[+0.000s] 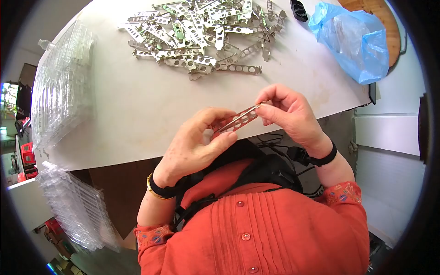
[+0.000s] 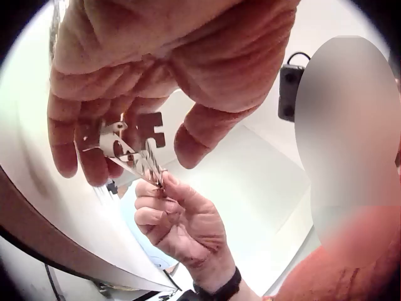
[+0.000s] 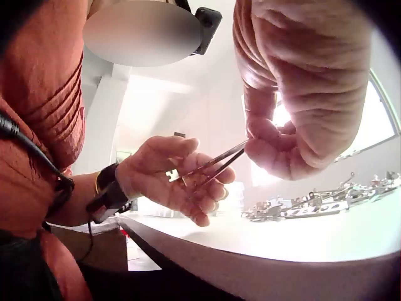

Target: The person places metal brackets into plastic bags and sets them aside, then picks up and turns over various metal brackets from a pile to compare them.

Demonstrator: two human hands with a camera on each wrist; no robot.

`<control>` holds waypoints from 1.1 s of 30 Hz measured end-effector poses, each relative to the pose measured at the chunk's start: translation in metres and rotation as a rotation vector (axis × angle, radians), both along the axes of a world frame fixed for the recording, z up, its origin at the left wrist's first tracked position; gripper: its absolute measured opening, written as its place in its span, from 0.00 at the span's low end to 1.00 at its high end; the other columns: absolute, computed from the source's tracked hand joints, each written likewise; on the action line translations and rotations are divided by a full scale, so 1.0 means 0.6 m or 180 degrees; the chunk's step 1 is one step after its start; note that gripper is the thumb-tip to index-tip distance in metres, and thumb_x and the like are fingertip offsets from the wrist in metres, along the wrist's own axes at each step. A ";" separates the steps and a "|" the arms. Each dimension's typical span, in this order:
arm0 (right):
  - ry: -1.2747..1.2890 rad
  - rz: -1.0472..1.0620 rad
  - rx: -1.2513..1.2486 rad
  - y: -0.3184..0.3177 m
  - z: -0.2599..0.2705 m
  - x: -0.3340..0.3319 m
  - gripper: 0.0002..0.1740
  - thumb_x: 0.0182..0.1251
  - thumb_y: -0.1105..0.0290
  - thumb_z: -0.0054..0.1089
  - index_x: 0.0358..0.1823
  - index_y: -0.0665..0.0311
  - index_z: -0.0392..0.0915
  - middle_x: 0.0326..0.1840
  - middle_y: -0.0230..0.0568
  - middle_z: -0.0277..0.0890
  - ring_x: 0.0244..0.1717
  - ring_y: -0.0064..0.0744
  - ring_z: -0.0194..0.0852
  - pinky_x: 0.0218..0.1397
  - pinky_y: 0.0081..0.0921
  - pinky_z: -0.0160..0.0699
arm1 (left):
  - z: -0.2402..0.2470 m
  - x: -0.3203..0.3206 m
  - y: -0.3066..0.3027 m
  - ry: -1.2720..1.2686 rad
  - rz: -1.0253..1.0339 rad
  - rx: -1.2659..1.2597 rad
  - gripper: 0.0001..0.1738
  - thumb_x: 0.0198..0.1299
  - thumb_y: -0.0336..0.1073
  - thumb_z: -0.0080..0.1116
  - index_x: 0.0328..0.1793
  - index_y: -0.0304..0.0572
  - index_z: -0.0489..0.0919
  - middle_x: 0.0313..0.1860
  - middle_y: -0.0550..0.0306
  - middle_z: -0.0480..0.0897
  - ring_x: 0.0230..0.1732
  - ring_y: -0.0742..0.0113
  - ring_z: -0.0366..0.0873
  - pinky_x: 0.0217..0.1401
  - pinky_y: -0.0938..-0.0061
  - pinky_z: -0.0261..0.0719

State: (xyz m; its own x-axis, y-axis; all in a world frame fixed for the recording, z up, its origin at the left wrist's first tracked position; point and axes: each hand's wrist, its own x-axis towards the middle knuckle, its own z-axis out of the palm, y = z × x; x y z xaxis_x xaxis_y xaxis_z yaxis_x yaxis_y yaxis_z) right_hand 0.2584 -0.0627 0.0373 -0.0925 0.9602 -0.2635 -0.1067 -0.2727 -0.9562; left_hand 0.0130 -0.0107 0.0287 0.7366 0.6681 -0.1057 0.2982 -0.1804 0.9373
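Here, nearer the person than the metal pile (image 1: 195, 39), the right hand (image 1: 295, 120) pinches a perforated piece (image 1: 239, 120); the left hand (image 1: 192, 143), thumb spread wide, flanks its other end.

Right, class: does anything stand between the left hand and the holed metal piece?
Nothing visible does. The left hand curves around one end of the metal piece, its thumb apart from the other fingers; the right hand pinches the opposite end.

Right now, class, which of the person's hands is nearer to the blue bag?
Right. The right hand is on the near left side of the blue bag; the left hand is farther left, beyond the right hand.
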 end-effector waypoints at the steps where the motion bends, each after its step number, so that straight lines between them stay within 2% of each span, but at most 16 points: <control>1: -0.0009 -0.0153 0.0130 -0.002 0.002 0.006 0.08 0.71 0.73 0.63 0.48 0.66 0.78 0.39 0.28 0.78 0.38 0.14 0.75 0.42 0.16 0.78 | -0.009 -0.007 -0.002 -0.0395 0.0208 -0.0565 0.29 0.67 0.36 0.64 0.70 0.33 0.70 0.48 0.54 0.82 0.47 0.71 0.79 0.55 0.75 0.78; 2: 0.0038 -0.0191 0.0254 -0.003 0.003 0.011 0.08 0.72 0.74 0.62 0.49 0.66 0.77 0.40 0.29 0.77 0.38 0.15 0.76 0.43 0.16 0.79 | -0.017 -0.012 -0.004 -0.0792 0.0416 -0.1130 0.31 0.65 0.36 0.67 0.71 0.32 0.69 0.52 0.53 0.81 0.49 0.69 0.79 0.56 0.74 0.78; 3: 0.0039 -0.0191 0.0267 -0.005 0.005 0.016 0.08 0.72 0.74 0.62 0.49 0.66 0.77 0.40 0.29 0.77 0.38 0.15 0.76 0.43 0.16 0.79 | -0.021 -0.015 -0.007 -0.0793 0.0415 -0.1117 0.31 0.65 0.36 0.67 0.71 0.32 0.69 0.52 0.53 0.81 0.49 0.69 0.79 0.56 0.74 0.78; 5: 0.0026 -0.0276 0.0359 -0.009 0.008 0.022 0.08 0.72 0.74 0.62 0.49 0.66 0.77 0.40 0.30 0.78 0.38 0.16 0.77 0.43 0.17 0.79 | -0.026 -0.021 -0.011 -0.1316 0.0655 -0.1717 0.32 0.64 0.33 0.68 0.70 0.30 0.68 0.57 0.50 0.79 0.52 0.65 0.81 0.59 0.70 0.80; 8: 0.0051 -0.0320 0.0458 -0.013 -0.003 0.024 0.08 0.72 0.74 0.62 0.49 0.65 0.76 0.40 0.31 0.78 0.37 0.17 0.78 0.43 0.16 0.79 | -0.017 -0.019 -0.021 -0.1541 0.0836 -0.2000 0.29 0.65 0.29 0.66 0.69 0.29 0.69 0.56 0.48 0.80 0.55 0.63 0.82 0.61 0.67 0.81; 11: 0.0074 -0.0429 0.0503 -0.018 0.001 0.016 0.08 0.72 0.74 0.63 0.48 0.65 0.76 0.39 0.31 0.78 0.37 0.18 0.78 0.43 0.16 0.78 | -0.017 -0.018 -0.025 -0.1585 0.0908 -0.1967 0.25 0.66 0.26 0.63 0.67 0.30 0.70 0.54 0.48 0.82 0.55 0.63 0.83 0.62 0.67 0.82; 17: 0.0090 -0.0437 0.0601 -0.025 -0.008 0.015 0.09 0.72 0.74 0.63 0.49 0.65 0.75 0.39 0.31 0.77 0.37 0.19 0.79 0.42 0.16 0.77 | -0.017 -0.019 -0.026 -0.1607 0.0938 -0.1862 0.20 0.67 0.27 0.62 0.63 0.30 0.72 0.51 0.49 0.83 0.53 0.63 0.84 0.60 0.67 0.83; 24: 0.0114 -0.0402 0.0440 -0.023 -0.008 0.009 0.08 0.72 0.74 0.62 0.49 0.65 0.75 0.39 0.31 0.77 0.38 0.19 0.79 0.43 0.17 0.79 | -0.010 -0.014 -0.028 -0.1626 0.1050 -0.1605 0.24 0.68 0.23 0.55 0.70 0.30 0.69 0.51 0.49 0.82 0.48 0.65 0.84 0.55 0.70 0.83; 26: 0.0171 -0.0375 0.0437 -0.023 -0.011 0.006 0.08 0.73 0.75 0.61 0.49 0.65 0.75 0.41 0.32 0.78 0.38 0.19 0.80 0.44 0.17 0.79 | -0.017 -0.018 -0.028 -0.1335 0.0933 -0.1269 0.27 0.66 0.20 0.51 0.72 0.30 0.67 0.50 0.52 0.80 0.44 0.68 0.83 0.52 0.73 0.82; 33: 0.0132 -0.0375 0.0438 -0.027 -0.016 -0.001 0.08 0.73 0.76 0.61 0.49 0.66 0.74 0.42 0.32 0.79 0.41 0.19 0.80 0.45 0.17 0.80 | -0.015 -0.012 -0.040 -0.1385 0.1053 -0.0947 0.27 0.65 0.18 0.46 0.72 0.30 0.68 0.48 0.56 0.74 0.38 0.72 0.80 0.44 0.75 0.80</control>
